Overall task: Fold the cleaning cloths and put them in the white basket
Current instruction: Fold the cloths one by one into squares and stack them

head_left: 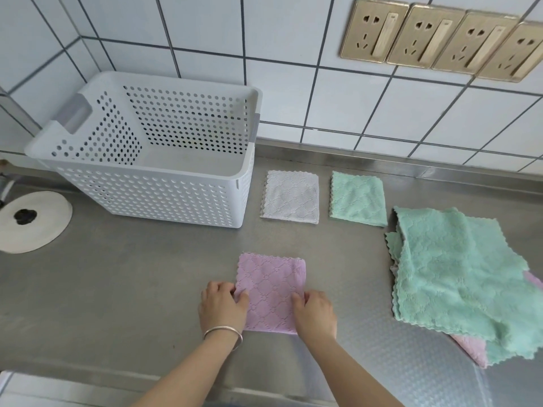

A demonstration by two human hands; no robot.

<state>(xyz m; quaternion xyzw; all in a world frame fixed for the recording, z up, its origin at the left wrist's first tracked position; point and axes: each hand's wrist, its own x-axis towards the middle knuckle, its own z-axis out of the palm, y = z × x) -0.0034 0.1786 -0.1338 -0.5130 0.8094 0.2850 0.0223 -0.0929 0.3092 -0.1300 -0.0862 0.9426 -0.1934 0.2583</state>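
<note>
A folded pink cloth lies flat on the steel counter in front of me. My left hand rests on its left edge and my right hand on its lower right part, fingers pressing down on the fabric. Behind it lie a folded grey cloth and a folded green cloth. A loose pile of unfolded green cloths, with a pink one under them, sits at the right. The white perforated basket stands at the back left with nothing seen inside.
A white round disc with a dark centre lies left of the basket. A tiled wall with a row of gold power sockets rises behind the counter. The counter's front edge runs below my arms.
</note>
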